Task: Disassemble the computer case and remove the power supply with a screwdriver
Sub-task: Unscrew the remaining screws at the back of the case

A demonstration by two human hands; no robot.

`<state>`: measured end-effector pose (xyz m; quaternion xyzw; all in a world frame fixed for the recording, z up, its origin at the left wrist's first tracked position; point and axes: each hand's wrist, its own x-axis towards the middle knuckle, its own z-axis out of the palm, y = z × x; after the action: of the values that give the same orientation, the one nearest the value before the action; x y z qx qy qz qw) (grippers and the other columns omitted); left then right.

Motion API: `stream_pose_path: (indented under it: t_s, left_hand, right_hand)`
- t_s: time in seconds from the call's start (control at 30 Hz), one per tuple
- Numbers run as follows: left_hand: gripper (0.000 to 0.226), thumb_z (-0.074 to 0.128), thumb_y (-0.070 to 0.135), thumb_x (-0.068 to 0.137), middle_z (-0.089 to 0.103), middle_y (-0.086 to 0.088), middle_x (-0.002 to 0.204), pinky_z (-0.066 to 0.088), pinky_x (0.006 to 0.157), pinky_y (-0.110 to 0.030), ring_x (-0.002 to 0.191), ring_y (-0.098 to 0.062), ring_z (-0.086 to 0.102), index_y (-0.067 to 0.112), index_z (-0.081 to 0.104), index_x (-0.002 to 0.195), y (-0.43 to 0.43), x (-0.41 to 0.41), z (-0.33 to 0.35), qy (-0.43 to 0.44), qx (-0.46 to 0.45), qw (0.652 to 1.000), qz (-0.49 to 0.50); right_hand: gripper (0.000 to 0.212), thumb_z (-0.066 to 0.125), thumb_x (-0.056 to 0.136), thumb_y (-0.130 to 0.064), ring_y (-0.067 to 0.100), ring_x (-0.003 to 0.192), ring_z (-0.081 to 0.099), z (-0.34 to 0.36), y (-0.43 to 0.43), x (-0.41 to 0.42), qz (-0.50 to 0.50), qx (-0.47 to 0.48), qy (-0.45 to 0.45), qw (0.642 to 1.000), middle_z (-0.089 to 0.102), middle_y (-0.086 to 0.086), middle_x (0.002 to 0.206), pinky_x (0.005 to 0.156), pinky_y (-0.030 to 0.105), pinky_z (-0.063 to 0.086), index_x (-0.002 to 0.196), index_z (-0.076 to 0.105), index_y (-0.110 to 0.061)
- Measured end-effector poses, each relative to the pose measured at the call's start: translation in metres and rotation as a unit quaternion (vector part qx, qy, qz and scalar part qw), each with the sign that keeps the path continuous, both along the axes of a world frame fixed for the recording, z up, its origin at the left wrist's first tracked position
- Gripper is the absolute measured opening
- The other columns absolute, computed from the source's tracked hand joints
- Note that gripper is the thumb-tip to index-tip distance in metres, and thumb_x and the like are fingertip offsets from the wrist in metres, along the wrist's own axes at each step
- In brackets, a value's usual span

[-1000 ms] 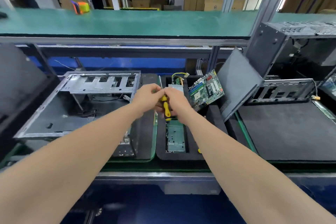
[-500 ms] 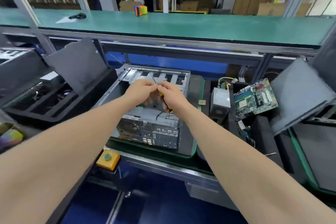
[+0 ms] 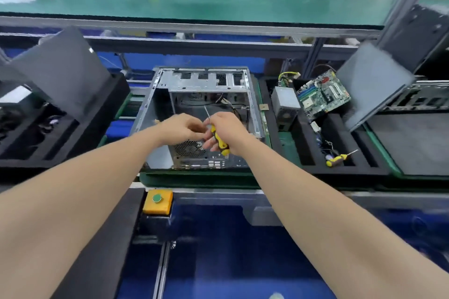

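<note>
Sheet-metal computer case (image 3: 201,80) now centred before us; over it right hand (image 3: 227,126) grips yellow-black screwdriver (image 3: 218,139); left hand (image 3: 179,128) curled, hold indeterminate.

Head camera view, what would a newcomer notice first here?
At the centre, the left hand and right hand meet over an open computer case, the right one gripping a yellow screwdriver. To the right, a green circuit board leans in a foam tray beside a grey power supply.

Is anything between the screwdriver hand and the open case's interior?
Nothing visible does. The right hand holds the screwdriver over the open computer case; the left hand is level with it, alongside.
</note>
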<state>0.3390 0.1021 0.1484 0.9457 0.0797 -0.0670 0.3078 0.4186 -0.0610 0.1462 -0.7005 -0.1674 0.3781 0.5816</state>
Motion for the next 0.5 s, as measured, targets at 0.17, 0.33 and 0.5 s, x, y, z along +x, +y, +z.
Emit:
stream_pose_path:
  t_s: [0.17, 0.33, 0.5]
  left_hand:
    - [0.036, 0.072, 0.047, 0.089, 0.072, 0.012, 0.112, 0.047, 0.084, -0.026, 0.102, -0.006, 0.063, 0.029, 0.07, 0.12, 0.006, -0.011, -0.013, -0.058, 0.071, 0.995, -0.034]
    - [0.03, 0.068, 0.033, 0.093, 0.076, 0.002, 0.102, 0.047, 0.071, -0.025, 0.083, -0.011, 0.065, 0.021, 0.07, 0.12, 0.002, -0.02, -0.03, -0.159, 0.096, 0.982, -0.039]
    - [0.032, 0.064, 0.038, 0.096, 0.074, 0.002, 0.098, 0.057, 0.073, -0.038, 0.079, -0.017, 0.067, 0.022, 0.065, 0.123, 0.001, -0.019, -0.031, -0.141, 0.116, 0.982, -0.039]
  right_hand:
    - [0.019, 0.051, 0.101, -0.014, 0.031, 0.048, 0.064, -0.017, -0.007, -0.031, -0.053, 0.006, -0.036, 0.998, 0.068, 0.02, 0.073, 0.04, 0.029, 0.045, 0.11, 0.064, -0.003]
    - [0.024, 0.053, 0.093, -0.021, 0.026, 0.045, 0.06, -0.027, -0.015, -0.055, -0.118, 0.02, -0.037, 0.992, 0.068, 0.011, 0.066, 0.039, 0.028, 0.044, 0.106, 0.068, -0.007]
    - [0.022, 0.051, 0.095, -0.022, 0.026, 0.042, 0.058, -0.032, -0.022, -0.063, -0.148, 0.032, -0.065, 0.986, 0.067, 0.008, 0.064, 0.037, 0.026, 0.041, 0.102, 0.069, -0.013]
